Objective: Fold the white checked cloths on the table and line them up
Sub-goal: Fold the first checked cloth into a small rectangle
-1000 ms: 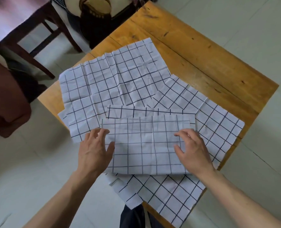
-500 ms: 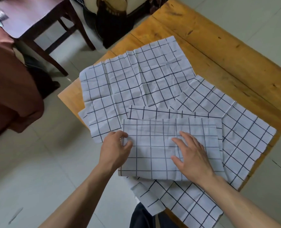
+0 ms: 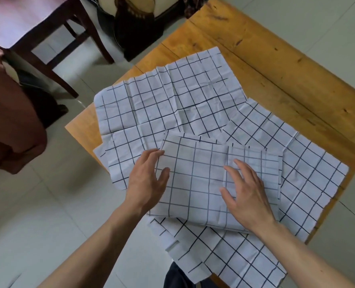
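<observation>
A folded white checked cloth (image 3: 195, 183) lies on several unfolded checked cloths at the near end of the wooden table (image 3: 276, 65). My left hand (image 3: 147, 181) rests at its left edge, thumb on top and fingers straight by the far left corner. My right hand (image 3: 247, 192) lies flat on its right half, fingertips by a vertical fold line. One unfolded cloth (image 3: 172, 98) spreads out at the back left, another (image 3: 309, 175) lies to the right, and a third (image 3: 224, 258) hangs over the near table edge.
A dark wooden chair (image 3: 72, 44) stands at the upper left on the pale tiled floor (image 3: 47, 215). A dark bag (image 3: 139, 30) sits beyond the table's far left corner. Brown fabric (image 3: 8, 125) fills the left side. Bare wood shows on the table's far right half.
My right hand has slid left from the folded cloth's right edge toward its middle. My left hand has let go of the far left corner and straightened. The view shifted left.
</observation>
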Motion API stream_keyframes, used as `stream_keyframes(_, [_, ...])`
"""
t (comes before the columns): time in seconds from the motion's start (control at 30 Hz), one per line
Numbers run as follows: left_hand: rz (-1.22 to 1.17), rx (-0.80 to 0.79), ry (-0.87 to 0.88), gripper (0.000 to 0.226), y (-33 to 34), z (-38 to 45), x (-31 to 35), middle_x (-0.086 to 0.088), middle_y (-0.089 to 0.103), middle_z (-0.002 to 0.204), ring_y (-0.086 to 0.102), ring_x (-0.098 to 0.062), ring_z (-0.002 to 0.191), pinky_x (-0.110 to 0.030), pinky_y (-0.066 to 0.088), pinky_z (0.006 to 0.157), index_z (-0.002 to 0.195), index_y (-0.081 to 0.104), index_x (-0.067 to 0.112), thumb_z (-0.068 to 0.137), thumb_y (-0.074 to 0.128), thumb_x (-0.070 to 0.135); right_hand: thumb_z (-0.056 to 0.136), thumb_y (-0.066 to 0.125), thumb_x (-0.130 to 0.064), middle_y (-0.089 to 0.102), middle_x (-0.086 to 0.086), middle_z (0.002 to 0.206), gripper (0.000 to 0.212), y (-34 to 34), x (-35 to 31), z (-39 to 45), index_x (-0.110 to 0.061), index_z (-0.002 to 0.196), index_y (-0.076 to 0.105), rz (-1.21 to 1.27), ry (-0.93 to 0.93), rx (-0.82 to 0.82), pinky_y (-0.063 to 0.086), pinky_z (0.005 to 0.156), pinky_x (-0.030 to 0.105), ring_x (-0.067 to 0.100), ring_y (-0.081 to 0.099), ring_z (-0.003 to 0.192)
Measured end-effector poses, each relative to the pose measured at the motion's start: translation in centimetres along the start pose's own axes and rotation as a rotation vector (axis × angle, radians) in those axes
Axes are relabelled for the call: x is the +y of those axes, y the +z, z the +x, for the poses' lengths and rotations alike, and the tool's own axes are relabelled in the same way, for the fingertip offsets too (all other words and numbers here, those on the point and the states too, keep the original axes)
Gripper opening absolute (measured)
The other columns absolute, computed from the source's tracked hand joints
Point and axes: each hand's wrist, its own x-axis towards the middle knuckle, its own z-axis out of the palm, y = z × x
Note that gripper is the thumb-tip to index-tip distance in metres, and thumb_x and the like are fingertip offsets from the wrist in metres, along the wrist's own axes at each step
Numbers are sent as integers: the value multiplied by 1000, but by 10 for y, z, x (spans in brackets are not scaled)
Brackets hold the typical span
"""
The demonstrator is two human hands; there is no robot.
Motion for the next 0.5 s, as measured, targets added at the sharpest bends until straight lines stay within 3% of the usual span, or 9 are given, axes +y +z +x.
stream_keyframes(0.1, [20,-53,16,49,2,14,1,2,45,146,52,-23,126,-42,47,107,143,50,16,96,64,23,93,61,-35,27,9,160,61,-6,9,10,-15,147,41,-12,39,4,26,119,44,26,25,147])
stream_keyframes(0.2, [82,-90,27,52,6,23,2,0,42,150,50,-25,129,-35,41,107,145,47,15,97,63,24,93,60,-34,24,8,161,64,-17,20,28,-14,149,37,-40,62,13,23,119,45,26,20,149])
stream_keyframes(0.37, [151,-113,13,54,9,26,3,-4,41,151,49,-27,130,-33,39,106,147,45,11,97,62,23,96,55,-41,16,4,164,68,-28,31,48,-18,153,28,-107,64,-86,16,119,43,22,10,152])
stream_keyframes(0.5, [194,-109,18,58,13,27,2,-3,39,151,48,-26,130,-32,39,105,148,43,12,96,63,24,97,54,-38,18,5,164,64,-27,27,45,-15,152,31,-88,43,-41,19,120,44,22,11,152])
